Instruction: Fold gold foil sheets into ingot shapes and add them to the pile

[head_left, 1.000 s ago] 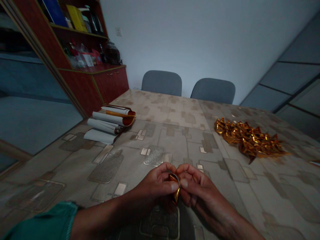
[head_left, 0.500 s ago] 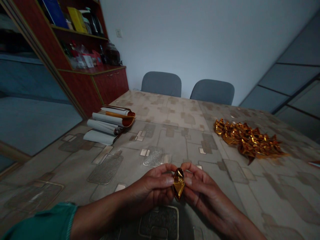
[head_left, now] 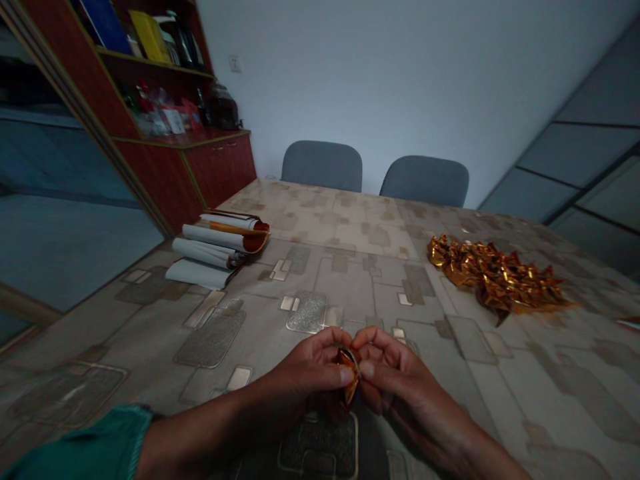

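Observation:
Both my hands hover over the patterned table point(head_left: 465, 393), close together near its front edge. My left hand point(head_left: 315, 365) and my right hand point(head_left: 393, 371) pinch a small folded piece of gold foil point(head_left: 349, 377) between their fingers, and the fingers hide much of it. A heap of crumpled gold foil pieces point(head_left: 495, 278) lies to the right, out of reach of my fingertips. On the left lie several white rolled sheets with gold-orange insides point(head_left: 220, 243).
A reddish wooden cabinet with shelves point(head_left: 215, 167) holding books and bottles stands beyond the table's left side. Two grey chairs point(head_left: 323, 165) stand at the far edge. A thin strip of something point(head_left: 629, 324) lies at the right border.
The foil, held openly between my fingertips half a second ago, is now mostly enclosed by my fingers. My hands have moved closer together. The heap and rolled sheets stay in place.

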Demonstrator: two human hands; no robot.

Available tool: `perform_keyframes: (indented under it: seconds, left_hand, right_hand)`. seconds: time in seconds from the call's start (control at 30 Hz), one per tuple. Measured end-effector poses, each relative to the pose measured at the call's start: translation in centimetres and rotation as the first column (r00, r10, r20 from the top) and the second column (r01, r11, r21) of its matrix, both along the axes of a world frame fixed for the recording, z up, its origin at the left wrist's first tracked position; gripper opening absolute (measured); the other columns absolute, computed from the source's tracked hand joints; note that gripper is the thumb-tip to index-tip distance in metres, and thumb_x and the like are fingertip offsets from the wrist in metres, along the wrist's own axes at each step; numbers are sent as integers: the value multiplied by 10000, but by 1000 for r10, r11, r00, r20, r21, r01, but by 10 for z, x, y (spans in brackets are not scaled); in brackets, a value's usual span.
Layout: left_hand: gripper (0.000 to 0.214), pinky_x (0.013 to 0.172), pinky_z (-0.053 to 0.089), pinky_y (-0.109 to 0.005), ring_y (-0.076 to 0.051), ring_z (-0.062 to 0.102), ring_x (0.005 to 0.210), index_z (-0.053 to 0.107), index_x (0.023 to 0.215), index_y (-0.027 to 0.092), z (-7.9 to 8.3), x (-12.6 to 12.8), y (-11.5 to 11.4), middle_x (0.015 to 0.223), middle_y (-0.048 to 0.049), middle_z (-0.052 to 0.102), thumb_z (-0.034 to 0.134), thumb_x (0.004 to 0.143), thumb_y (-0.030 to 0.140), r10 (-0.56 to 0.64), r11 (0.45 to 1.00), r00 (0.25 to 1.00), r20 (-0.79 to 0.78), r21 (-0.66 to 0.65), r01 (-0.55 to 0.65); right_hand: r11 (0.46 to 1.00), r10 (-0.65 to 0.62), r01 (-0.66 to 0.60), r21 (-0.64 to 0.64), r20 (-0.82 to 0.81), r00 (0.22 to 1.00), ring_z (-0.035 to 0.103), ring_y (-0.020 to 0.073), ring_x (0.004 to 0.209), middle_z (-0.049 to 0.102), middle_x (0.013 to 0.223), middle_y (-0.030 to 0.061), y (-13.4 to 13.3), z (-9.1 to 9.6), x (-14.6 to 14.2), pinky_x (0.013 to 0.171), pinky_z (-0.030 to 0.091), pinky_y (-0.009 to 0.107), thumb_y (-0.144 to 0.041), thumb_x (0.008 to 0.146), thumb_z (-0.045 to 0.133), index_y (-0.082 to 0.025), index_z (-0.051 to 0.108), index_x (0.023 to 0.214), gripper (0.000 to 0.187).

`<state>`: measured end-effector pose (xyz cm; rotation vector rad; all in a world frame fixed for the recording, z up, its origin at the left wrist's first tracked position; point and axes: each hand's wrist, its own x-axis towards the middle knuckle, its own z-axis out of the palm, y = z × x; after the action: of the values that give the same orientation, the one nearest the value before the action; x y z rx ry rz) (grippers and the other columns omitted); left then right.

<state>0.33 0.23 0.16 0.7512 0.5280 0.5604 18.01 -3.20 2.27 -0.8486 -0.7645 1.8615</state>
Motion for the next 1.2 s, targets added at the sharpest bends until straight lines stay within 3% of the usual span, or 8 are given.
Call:
perform_keyframes:
  seconds: [0.3,0.53,0.8,1.2]
  left_hand:
    - [385,498,466,-179,-135,673,655,505,1040,204,3,2,0,857,-29,697,783,803,327,50,999,998,-36,-15,-50]
    - [325,669,549,-201,-118,713,704,500,1156,176,11,3,0,897,-90,738,682,907,279,121,989,993,15,-89,-119]
    - [310,665,583,-217,-158,753,785,503,1124,208,6,3,-4,1011,-62,714,713,896,227,86,996,996,36,9,-86]
    - [309,676,599,-235,-178,765,816,509,1065,213,3,4,-4,1026,-46,714,745,866,212,63,998,997,36,-1,-63]
  right_hand:
    - [999,-18,16,29,65,998,482,96,594,610,746,-17,0,1,-1,570,364,226,-331,755,846,-199,685,956,289]
    - [991,-90,74,112,149,985,531,150,745,627,920,16,1,6,2,704,417,282,-390,850,733,-232,672,1050,262]
    - [982,-124,74,175,291,949,491,136,673,600,822,-1,3,5,-1,601,366,266,-411,824,734,-217,647,929,237]
    - [976,-142,87,201,280,949,441,116,591,552,720,-24,4,2,-5,529,329,249,-444,808,759,-220,605,847,275]
